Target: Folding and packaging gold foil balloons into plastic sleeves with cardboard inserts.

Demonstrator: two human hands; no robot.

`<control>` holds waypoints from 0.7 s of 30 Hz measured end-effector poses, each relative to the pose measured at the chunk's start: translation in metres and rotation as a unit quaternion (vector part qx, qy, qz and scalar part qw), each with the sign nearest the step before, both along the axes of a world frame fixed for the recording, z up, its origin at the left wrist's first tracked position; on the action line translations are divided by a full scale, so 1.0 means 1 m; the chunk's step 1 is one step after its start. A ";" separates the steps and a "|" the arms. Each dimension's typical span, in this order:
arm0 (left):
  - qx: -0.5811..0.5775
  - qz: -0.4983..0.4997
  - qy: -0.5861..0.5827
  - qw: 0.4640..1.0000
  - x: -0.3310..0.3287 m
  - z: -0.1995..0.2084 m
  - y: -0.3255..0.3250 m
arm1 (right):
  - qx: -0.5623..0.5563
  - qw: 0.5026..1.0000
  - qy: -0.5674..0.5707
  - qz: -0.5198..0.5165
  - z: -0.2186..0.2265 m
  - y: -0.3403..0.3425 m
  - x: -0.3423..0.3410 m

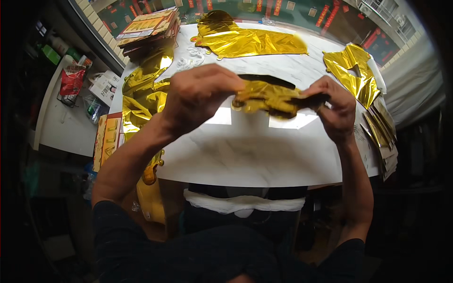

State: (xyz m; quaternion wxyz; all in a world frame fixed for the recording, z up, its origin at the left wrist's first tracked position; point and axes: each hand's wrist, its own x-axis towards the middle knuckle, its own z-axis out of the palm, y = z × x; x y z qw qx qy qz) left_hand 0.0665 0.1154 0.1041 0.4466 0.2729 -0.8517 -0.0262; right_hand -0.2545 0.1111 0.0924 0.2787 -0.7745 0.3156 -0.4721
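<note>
A bunched strip of gold foil balloon (pixel 266 96) is stretched between my two hands above the middle of the white table, slightly blurred by motion. My left hand (pixel 196 94) pinches its left end, and my right hand (pixel 336 106) grips the right end, where the foil looks dark. Beyond them a flat gold foil balloon (pixel 264 42) lies across the far side of the table. More gold foil (pixel 141 96) sits crumpled by my left forearm and hangs over the table's near left edge. Another gold foil piece (pixel 351 70) lies at the far right.
At the back left stands a stack of printed card packets (pixel 148 28), with white curled ribbon (pixel 191 57) beside it. A printed packet (pixel 106 141) lies at the left edge, several flat packets (pixel 380 132) at the right. A side shelf (pixel 61 122) holds a red bag (pixel 71 80) and bottles.
</note>
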 end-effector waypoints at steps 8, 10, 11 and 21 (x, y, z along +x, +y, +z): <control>-0.032 -0.037 -0.122 0.991 0.003 -0.086 0.109 | -0.155 0.971 0.184 -0.008 -0.089 0.130 -0.001; -0.020 -0.057 -0.126 0.990 0.001 -0.095 0.116 | -0.182 0.965 0.191 -0.006 -0.092 0.137 0.000; -0.001 -0.059 -0.131 0.990 0.001 -0.096 0.121 | -0.190 0.958 0.212 -0.009 -0.092 0.142 -0.001; 0.091 -0.086 -0.116 0.985 0.002 -0.103 0.132 | -0.171 0.964 0.197 -0.051 -0.101 0.158 -0.001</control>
